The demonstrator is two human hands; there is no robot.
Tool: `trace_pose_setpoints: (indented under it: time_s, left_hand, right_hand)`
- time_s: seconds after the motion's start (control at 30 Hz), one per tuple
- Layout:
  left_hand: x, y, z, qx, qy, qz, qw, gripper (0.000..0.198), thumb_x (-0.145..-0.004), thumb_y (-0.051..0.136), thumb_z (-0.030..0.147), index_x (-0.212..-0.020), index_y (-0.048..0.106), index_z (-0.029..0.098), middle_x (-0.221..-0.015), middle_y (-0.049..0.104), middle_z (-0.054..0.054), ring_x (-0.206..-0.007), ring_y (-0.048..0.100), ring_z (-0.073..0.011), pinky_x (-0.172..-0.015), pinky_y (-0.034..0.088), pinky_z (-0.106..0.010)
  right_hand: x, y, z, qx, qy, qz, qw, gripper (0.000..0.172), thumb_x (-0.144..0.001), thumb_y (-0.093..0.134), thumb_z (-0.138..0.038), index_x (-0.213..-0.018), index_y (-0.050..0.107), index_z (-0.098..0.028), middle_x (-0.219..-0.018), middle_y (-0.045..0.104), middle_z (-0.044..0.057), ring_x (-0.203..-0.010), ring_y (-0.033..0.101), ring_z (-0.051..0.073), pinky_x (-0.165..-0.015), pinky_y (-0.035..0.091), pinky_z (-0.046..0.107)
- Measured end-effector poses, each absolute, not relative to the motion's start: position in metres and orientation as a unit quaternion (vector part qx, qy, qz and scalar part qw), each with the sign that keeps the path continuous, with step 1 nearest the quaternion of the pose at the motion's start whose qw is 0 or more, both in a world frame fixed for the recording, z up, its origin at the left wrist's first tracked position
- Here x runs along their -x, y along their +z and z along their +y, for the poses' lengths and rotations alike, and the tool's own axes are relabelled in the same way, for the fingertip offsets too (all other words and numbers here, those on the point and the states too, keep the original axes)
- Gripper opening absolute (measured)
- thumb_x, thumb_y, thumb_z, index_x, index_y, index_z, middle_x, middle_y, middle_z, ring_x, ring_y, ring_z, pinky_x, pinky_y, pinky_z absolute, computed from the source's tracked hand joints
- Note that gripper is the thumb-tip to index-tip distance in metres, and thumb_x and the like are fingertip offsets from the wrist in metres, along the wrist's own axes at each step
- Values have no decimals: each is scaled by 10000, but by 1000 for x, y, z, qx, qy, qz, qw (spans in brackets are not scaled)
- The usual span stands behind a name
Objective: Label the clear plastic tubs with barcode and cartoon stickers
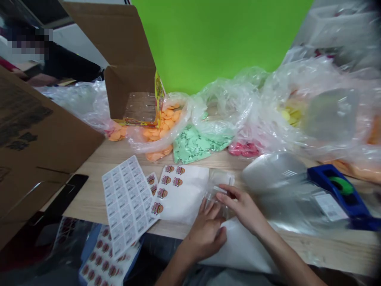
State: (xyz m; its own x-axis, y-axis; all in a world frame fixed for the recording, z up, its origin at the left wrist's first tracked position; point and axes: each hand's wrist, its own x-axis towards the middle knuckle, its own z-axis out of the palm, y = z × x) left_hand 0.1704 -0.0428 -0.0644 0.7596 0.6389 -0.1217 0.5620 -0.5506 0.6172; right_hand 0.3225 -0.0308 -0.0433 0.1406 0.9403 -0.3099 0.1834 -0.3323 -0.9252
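Both hands meet over a small clear plastic packet (219,178) at the table's front edge. My left hand (206,230) has its fingers bent over the near part of the packet, holding it down. From the right, my right hand (241,206) pinches the packet with thumb and forefinger. What lies inside the packet cannot be made out. Just left of the hands lies a white sticker sheet (186,194) with several round cartoon stickers along its left side. A sheet of barcode labels (127,198) overlaps another sticker sheet and hangs past the table edge.
An open cardboard box (131,83) stands at the back left. Bags of orange pieces (166,123), green pieces (199,143) and pink pieces (245,149) line the green panel (220,39). Clear bags (276,190) and a blue tape dispenser (342,190) are at right. A large carton (44,151) stands left.
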Motion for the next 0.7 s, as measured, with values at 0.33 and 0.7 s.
trace_pose_setpoints:
  time_s: [0.33,0.7]
  left_hand:
    - [-162,-72,-39,-809,160,371,427,544,-818,501,180,-1349,388,211,-1420,396,-91,-1363,215,-274,-1089,128,-565]
    - [-135,10,18,-493,330,616,518,404,-686,664,484,-758,675,87,-605,674,-68,-517,623,-203,-457,497,-278]
  right_hand:
    - [-474,82,-86,581,287,-683,336,613,-762,673,-332,-1320,421,-352,-1374,451,22,-1269,400,230,-988,413,340]
    - [-521,33,-99,650,270,-677,215,592,-778,549,-572,-1318,419,-368,-1372,446,58,-1282,364,302,-1069,303,422]
